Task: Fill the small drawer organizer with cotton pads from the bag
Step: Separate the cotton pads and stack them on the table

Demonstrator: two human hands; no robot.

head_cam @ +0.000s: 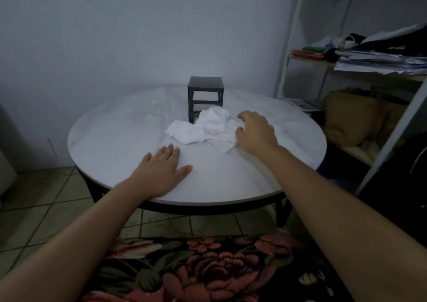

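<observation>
While the left hand (161, 170) lies flat, fingers spread, on the table (219, 181); right hand (254, 133) curls half-open, touching the bag (208, 128).

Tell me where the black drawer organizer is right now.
In the head view, the black drawer organizer stands near the far edge of the round table, just behind the white heap, ahead and left of the right hand.
</observation>
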